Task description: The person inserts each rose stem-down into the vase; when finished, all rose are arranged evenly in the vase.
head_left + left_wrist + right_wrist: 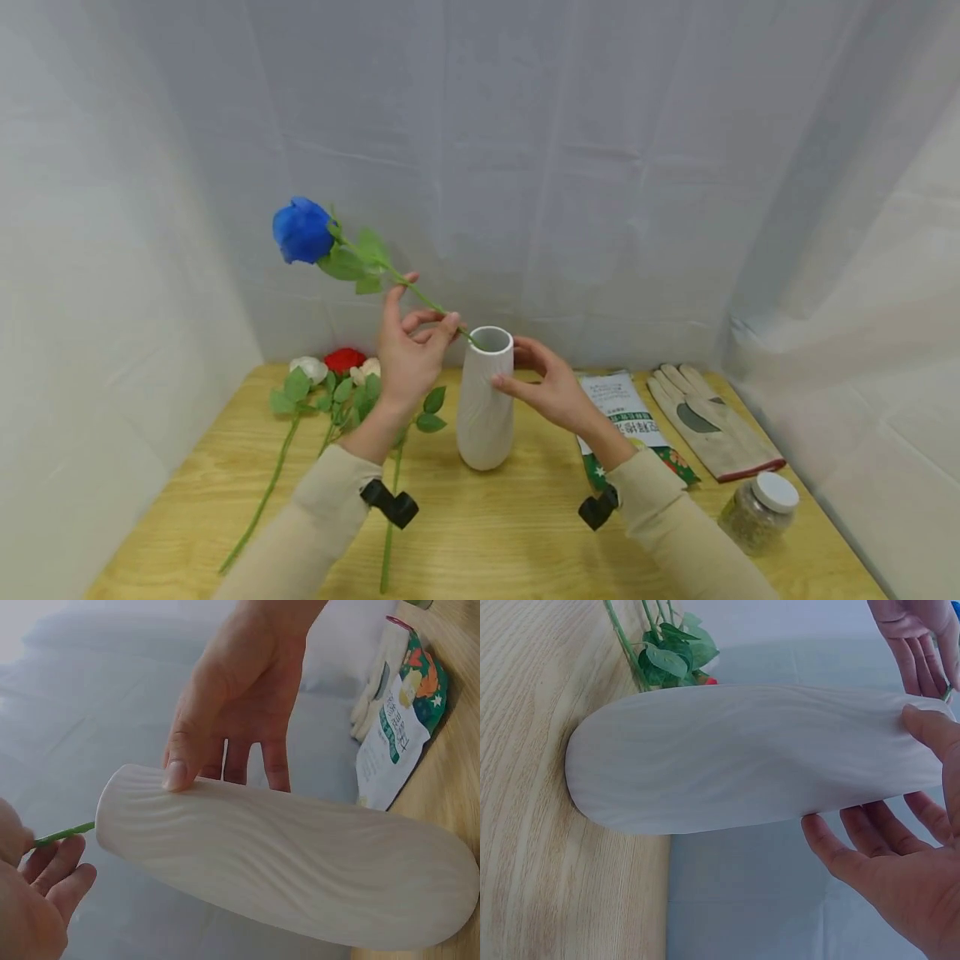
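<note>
Table point(480, 533), layout:
- Vase point(485, 400): upright, near the middle.
- Held rose point(303, 230): above the table, left of the vase, stem end at the vase mouth.
- 3 roses point(341, 367): lying left of the vase, heads toward the back edge.
- Packet point(628, 421): flat, right of the vase.
- Gloves point(712, 421): right of the packet.
- Jar point(759, 510): before the gloves, near the right edge.

Printed packet point(628, 414): lettering too small, unreadable.
</note>
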A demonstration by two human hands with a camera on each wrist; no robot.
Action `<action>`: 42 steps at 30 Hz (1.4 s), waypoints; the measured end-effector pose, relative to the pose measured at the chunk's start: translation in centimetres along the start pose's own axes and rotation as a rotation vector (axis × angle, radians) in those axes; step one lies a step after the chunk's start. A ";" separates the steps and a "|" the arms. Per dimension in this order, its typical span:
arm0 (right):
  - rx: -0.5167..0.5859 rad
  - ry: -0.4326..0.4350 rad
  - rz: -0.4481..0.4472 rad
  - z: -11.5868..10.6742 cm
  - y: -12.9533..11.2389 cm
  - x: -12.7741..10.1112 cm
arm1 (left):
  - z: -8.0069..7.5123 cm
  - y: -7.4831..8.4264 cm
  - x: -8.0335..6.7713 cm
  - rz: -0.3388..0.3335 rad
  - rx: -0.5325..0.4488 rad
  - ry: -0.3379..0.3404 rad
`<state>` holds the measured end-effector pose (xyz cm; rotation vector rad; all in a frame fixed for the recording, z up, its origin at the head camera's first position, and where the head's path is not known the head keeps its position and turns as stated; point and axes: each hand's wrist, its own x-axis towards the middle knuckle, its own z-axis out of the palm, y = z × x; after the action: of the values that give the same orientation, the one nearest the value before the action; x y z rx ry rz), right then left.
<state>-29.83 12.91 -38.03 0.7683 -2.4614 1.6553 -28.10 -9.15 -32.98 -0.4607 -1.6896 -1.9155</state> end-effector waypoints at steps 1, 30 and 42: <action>-0.002 -0.002 0.001 0.0 0.0 0.0 | 0.1 0.0 -0.1 0.012 0.024 -0.007; 0.004 -0.002 0.000 0.0 -0.1 0.1 | 0.5 -0.2 0.0 -0.031 0.135 -0.071; 0.010 0.003 0.012 0.1 -0.2 0.0 | 0.9 -0.3 0.0 -0.033 0.225 -0.060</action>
<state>-29.75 12.75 -37.86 0.7530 -2.4618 1.6731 -28.36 -8.23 -33.10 -0.4086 -1.9355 -1.7223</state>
